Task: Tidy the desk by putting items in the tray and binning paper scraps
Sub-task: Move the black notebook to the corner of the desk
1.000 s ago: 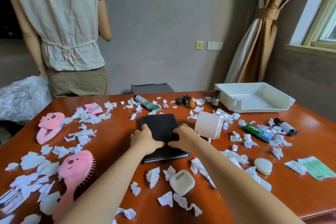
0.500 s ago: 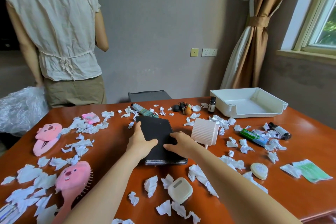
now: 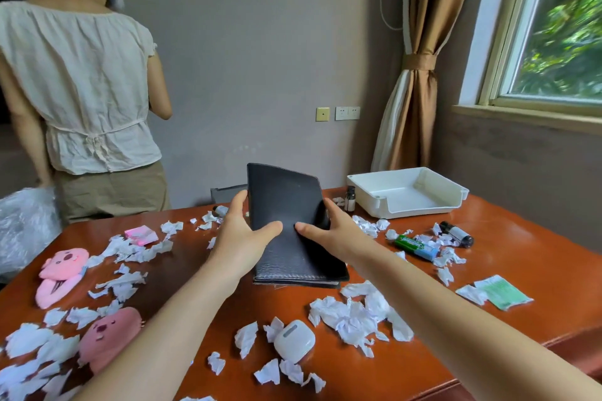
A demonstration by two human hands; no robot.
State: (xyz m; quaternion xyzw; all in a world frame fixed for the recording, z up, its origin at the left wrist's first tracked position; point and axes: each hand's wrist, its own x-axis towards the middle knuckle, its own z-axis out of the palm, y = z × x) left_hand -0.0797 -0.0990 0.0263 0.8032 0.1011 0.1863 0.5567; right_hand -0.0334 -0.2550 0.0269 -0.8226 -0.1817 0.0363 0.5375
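While both hands hold it up in the middle of the frame, the black notebook (image 3: 286, 205) shows a grained, leather-like cover, a rectangular shape and a thin stack of page edges along its lower end. It tilts with its top edge raised toward the wall; whether the lower end touches the table (image 3: 521, 270) cannot be told. The left hand (image 3: 242, 238) grips its left edge with the thumb laid across the cover, and the right hand (image 3: 335, 236) grips the right edge the same way. The remaining fingers of both hands are hidden behind the notebook.

At right of centre sits the tray (image 3: 420, 209), smooth white plastic with a low cut-out front wall, well apart from the notebook. Crumpled white paper scraps (image 3: 351, 319) litter the glossy reddish-brown wood. A rounded, shiny white earbud case (image 3: 294, 340) lies among them near the bottom. A pink plush-faced hairbrush (image 3: 107, 338) at lower left is partly covered by the left forearm.

Right of the hands lies a green pack (image 3: 415, 246) with white lettering too blurred to read.
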